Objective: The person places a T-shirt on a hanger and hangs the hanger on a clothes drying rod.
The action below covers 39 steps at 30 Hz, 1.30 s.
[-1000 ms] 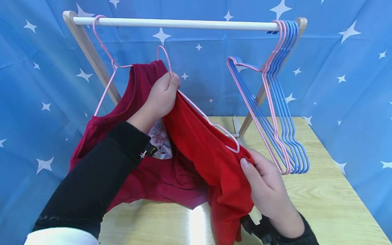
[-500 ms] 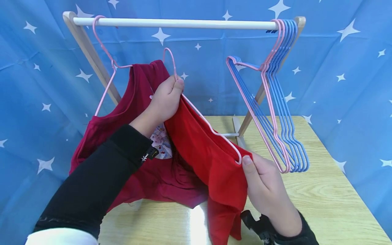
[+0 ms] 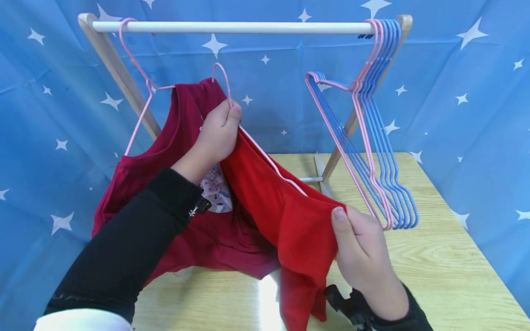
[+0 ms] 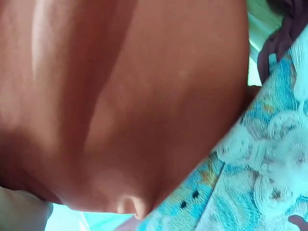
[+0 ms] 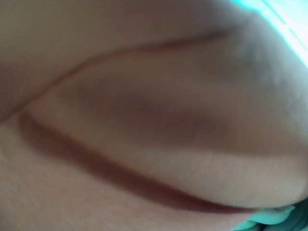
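Note:
My left hand (image 3: 219, 131) grips a pink hanger (image 3: 267, 158) just below its hook, with the upper edge of a red garment (image 3: 308, 239) close under the fingers. The hanger's right arm slopes down along the garment's opening, and its end is hidden inside the cloth. With thumb and fingers, my right hand (image 3: 364, 253) pinches the garment's right edge and holds it taut. Behind the left forearm, a dark red sleeveless top (image 3: 145, 170) with a floral patch (image 3: 216, 188) hangs on another pink hanger (image 3: 138, 122). In the right wrist view, mostly blurred skin shows.
A white rail (image 3: 248, 27) on wooden legs spans the back. At its right end hang several pink and blue hangers (image 3: 385, 151), near my right hand. The wooden tabletop (image 3: 447, 266) lies below, and a blue star-patterned curtain (image 3: 265, 96) stands behind.
The pink hanger's right end, outside the red garment before, has slipped inside its opening. My right hand has moved slightly right, drawing the edge over it. The left hand keeps its grip.

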### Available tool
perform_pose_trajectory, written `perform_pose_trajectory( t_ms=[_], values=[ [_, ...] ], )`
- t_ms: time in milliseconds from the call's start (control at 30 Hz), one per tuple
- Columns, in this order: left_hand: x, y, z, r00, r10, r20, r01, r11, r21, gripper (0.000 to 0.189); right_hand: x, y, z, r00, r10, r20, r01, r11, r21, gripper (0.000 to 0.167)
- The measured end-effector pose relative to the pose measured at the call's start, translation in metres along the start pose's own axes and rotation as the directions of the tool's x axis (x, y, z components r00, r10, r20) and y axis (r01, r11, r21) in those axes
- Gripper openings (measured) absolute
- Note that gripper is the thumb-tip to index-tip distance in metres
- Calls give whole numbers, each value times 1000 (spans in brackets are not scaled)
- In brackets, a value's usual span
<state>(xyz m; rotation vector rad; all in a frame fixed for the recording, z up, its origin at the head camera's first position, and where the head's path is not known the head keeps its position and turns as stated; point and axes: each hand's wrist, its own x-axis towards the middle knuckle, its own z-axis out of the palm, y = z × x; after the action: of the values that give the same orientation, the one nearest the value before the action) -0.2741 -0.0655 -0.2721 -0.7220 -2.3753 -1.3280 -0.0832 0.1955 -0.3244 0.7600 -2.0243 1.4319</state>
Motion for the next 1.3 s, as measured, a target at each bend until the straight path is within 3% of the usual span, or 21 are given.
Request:
perform_pose_trajectory(
  t_ms=[233,433,667,933,1167,1300],
  values=[
    [-3,11,8,998,56,41,-54,997,-51,25,0,0,3,989,89,120,-90,996,-1,21],
    [-9,16,17,994,89,57,-85,994,-74,24,1,2,8,983,70,170,-82,995,64,23],
    [-19,33,34,974,205,98,-196,975,-101,20,0,4,11,963,132,233,-166,977,132,23],
    [-32,53,51,953,247,174,-243,969,-44,20,0,5,17,934,216,284,-261,956,134,18],
    [-30,44,51,945,269,185,-280,959,36,23,3,3,20,867,305,394,-398,900,178,10],
    [-29,34,48,943,259,210,-277,959,63,25,4,3,20,856,316,410,-413,894,172,6]
  ],
)
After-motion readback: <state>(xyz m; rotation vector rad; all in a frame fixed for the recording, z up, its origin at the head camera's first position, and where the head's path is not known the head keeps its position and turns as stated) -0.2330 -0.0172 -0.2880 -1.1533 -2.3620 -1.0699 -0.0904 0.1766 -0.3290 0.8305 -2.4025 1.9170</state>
